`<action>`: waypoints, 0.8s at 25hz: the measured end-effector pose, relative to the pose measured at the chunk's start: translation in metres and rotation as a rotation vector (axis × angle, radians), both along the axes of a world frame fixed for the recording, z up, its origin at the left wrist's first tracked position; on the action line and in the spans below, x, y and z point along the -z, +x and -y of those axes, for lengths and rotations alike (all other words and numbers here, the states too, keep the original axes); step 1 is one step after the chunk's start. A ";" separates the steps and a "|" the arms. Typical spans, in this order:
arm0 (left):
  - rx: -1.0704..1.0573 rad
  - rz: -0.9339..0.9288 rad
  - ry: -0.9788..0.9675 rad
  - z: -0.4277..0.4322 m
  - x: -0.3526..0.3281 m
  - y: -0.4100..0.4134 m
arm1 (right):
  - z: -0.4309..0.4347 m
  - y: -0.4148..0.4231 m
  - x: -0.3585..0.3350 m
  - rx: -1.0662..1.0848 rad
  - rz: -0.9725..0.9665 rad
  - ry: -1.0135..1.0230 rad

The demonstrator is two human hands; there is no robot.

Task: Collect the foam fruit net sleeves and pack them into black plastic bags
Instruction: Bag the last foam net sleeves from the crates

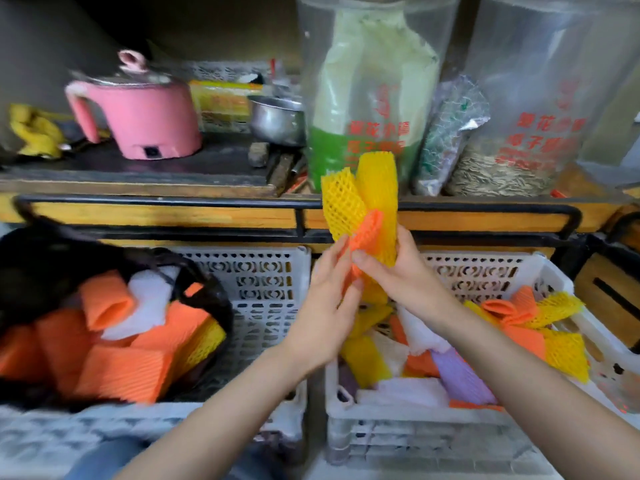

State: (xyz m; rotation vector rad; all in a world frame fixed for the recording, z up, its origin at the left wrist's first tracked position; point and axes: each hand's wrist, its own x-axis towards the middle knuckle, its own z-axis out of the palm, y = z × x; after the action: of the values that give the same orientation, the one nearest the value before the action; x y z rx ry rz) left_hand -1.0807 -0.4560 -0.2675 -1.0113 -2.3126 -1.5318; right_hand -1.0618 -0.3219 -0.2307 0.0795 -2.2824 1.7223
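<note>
Under a shelf [138, 174] edged by a black rail [173, 201], two white crates sat nearly touching. The left crate [270, 282] held a black plastic bag [41, 258] of foam sleeves [121, 368] (mostly orange); the right crate [398, 434] held loose sleeves [464, 372]. Above it, the right hand [405, 275] gripped a yellow-orange bunch [374, 202]; the left hand [325, 306] touched it with straight fingers [337, 258]. A pink kettle [145, 116] stood behind.

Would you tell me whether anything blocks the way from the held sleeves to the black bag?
Nothing visible does. The right hand holds the sleeves above the right crate; the bag lies open to the left, mouth upward.
</note>
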 end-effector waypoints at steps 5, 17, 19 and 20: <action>-0.286 -0.290 -0.142 0.103 -0.028 0.006 | 0.098 -0.028 -0.020 -0.038 -0.133 -0.107; -1.030 0.107 -0.263 0.340 -0.010 0.009 | 0.271 -0.073 0.013 -0.345 -0.248 0.750; -1.032 0.243 -0.056 0.350 -0.012 0.011 | 0.267 -0.086 0.020 -0.223 -0.285 1.096; -1.008 0.285 0.067 0.353 -0.016 0.011 | 0.265 -0.092 0.020 -0.146 -0.309 1.198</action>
State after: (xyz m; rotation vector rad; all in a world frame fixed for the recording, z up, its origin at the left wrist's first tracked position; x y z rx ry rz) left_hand -1.0693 -0.8087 -0.2515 0.4210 -2.2921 -1.2975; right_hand -1.1540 -0.5870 -0.2511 0.6846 -2.7071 0.1314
